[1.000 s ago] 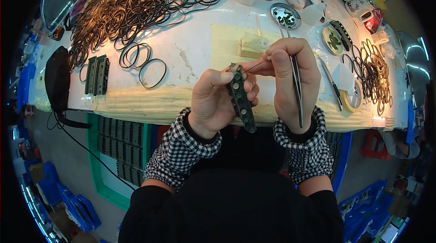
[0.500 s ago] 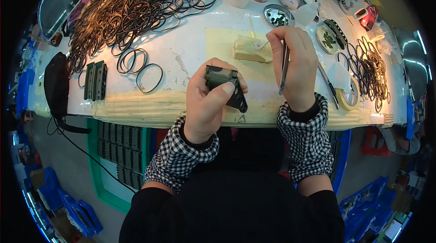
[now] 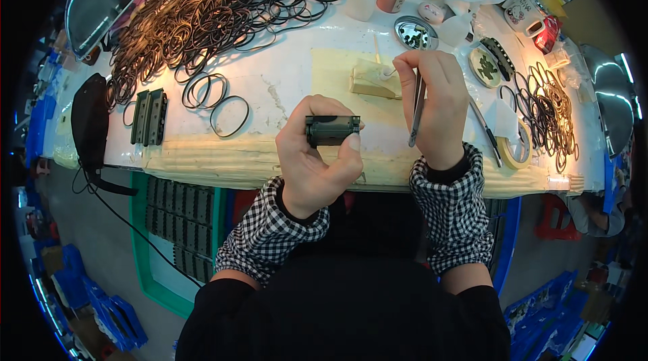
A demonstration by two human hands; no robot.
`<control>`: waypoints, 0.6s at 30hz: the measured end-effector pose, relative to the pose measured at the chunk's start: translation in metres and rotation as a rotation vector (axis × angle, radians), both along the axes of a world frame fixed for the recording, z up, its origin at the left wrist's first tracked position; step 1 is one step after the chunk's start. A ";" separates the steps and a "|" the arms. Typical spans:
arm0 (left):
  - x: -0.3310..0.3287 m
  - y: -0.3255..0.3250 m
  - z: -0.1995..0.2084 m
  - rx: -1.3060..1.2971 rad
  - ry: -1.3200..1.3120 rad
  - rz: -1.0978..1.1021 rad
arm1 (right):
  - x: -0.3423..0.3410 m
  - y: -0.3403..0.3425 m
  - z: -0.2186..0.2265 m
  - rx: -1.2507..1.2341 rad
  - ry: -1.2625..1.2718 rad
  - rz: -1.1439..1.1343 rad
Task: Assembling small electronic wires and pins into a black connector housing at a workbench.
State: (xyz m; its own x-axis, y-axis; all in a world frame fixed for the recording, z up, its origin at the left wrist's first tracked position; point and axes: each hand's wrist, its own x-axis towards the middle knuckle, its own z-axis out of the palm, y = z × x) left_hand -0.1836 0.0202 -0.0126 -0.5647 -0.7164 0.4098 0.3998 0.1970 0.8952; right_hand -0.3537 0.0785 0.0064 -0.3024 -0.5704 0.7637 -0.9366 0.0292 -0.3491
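My left hand (image 3: 312, 175) holds a small dark green and black moulded piece (image 3: 331, 131) between fingers and thumb, just above the table's front part. The piece lies level, its long ribbed side toward me. My right hand (image 3: 442, 104) is closed on metal tweezers (image 3: 417, 114), which hang steeply with one end pointing down, apart from the green piece. Beyond and between the hands sits a tape-wrapped, cream-coloured block (image 3: 368, 84); part of it is behind my right fingers. Two similar green pieces (image 3: 148, 118) stand side by side at the left.
A large heap of dark rubber rings (image 3: 196, 23) covers the far left, with a smaller heap (image 3: 550, 111) at right. Round dishes (image 3: 415, 32) of small dark parts, a squeeze bottle (image 3: 361, 2), a tape roll (image 3: 518, 148) and a pen-like tool (image 3: 486, 133) lie around. Below is a green crate (image 3: 142, 246).
The green piece has turned in my left hand from tilted to level, and my thumb has shifted to its right end. My right hand with the tweezers has moved only slightly.
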 end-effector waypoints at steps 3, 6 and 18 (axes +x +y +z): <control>0.000 0.001 0.000 -0.014 0.007 0.010 | 0.000 0.000 -0.002 0.035 -0.018 0.018; 0.000 0.001 0.001 -0.033 0.015 0.012 | -0.001 0.000 -0.003 0.039 -0.030 0.023; 0.000 -0.005 0.001 0.731 0.269 -0.418 | 0.039 0.039 0.020 -0.029 -0.400 0.312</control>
